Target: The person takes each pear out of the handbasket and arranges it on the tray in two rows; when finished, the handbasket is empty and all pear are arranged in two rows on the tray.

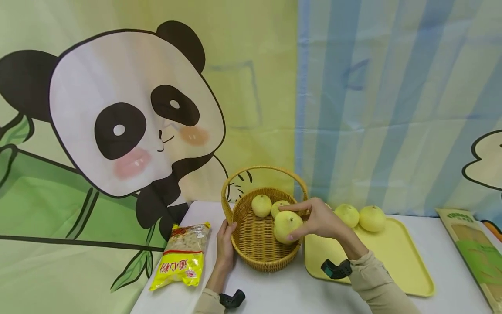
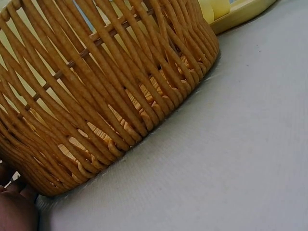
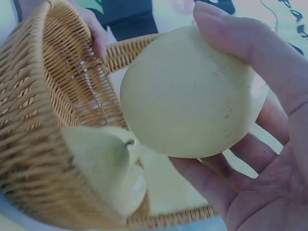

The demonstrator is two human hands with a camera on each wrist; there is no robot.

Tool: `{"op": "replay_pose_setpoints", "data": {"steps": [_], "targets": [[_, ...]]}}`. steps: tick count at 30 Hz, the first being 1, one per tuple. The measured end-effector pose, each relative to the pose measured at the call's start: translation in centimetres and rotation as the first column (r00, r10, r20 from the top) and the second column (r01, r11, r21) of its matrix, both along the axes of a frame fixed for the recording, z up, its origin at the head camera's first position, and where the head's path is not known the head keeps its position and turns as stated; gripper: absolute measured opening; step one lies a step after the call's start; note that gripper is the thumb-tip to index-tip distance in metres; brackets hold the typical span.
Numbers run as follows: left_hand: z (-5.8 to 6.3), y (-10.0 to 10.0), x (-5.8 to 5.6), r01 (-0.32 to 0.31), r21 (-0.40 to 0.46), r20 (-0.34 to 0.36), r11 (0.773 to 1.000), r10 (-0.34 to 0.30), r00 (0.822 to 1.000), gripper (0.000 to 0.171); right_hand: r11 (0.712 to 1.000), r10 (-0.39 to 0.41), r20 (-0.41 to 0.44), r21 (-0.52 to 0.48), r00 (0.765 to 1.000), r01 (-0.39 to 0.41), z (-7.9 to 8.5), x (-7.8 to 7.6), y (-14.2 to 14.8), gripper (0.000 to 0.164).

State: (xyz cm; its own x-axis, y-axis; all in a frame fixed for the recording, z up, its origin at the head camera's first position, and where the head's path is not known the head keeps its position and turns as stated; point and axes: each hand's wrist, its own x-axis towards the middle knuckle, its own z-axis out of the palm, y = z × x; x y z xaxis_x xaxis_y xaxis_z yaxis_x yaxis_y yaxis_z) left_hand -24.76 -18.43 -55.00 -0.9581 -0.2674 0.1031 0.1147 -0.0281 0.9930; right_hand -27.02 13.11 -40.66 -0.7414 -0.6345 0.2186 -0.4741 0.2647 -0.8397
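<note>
In the head view my right hand (image 1: 319,220) grips a round pale-yellow fruit (image 1: 287,227) over the right side of a wicker basket (image 1: 255,244). The right wrist view shows the thumb on one side of this fruit (image 3: 187,96) and curled fingers on the other. Two more such fruits, one on the left (image 1: 261,205) and one partly hidden (image 1: 279,207), lie inside at the back. My left hand (image 1: 225,244) holds the basket's left side, thumb at the rim. In the left wrist view the woven wall (image 2: 110,72) stands on the white tabletop.
A yellow tray (image 1: 408,261) lies right of the basket, with more yellow fruits (image 1: 372,218) at its back edge. On the left is a yellow-and-red food bag (image 1: 180,257). A green-and-tan packet (image 1: 472,253) lies far right. The basket's tall handle (image 1: 266,167) arches above it, before a panda-print curtain (image 1: 137,78).
</note>
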Motion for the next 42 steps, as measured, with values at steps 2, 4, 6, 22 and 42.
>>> {"op": "replay_pose_setpoints", "data": {"steps": [2,4,6,22,42], "targets": [[0.1,0.0,0.1,0.005,0.004,0.0,1.0,-0.005,1.0,0.046,0.999,-0.006,0.017,-0.038,1.0,0.007,-0.3,0.5,1.1,0.066],[0.3,0.1,0.1,0.007,0.003,0.002,1.0,-0.007,1.0,0.046,0.997,-0.002,0.023,-0.083,1.0,0.004,-0.7,0.9,2.1,0.066],[0.3,0.1,0.2,0.007,0.001,0.001,1.0,-0.007,1.0,0.047,0.992,0.008,0.035,-0.125,0.999,-0.004,-1.0,1.2,3.1,0.065],[0.1,0.0,0.1,0.009,0.0,-0.001,1.0,-0.009,1.0,0.048,0.954,-0.092,0.018,-0.284,0.996,0.093,-1.5,1.6,11.2,0.066],[0.5,0.0,0.1,0.016,0.019,0.0,1.0,-0.016,1.0,0.045,0.674,-0.738,0.019,0.074,0.675,0.735,-5.2,1.1,23.6,0.075]]}}
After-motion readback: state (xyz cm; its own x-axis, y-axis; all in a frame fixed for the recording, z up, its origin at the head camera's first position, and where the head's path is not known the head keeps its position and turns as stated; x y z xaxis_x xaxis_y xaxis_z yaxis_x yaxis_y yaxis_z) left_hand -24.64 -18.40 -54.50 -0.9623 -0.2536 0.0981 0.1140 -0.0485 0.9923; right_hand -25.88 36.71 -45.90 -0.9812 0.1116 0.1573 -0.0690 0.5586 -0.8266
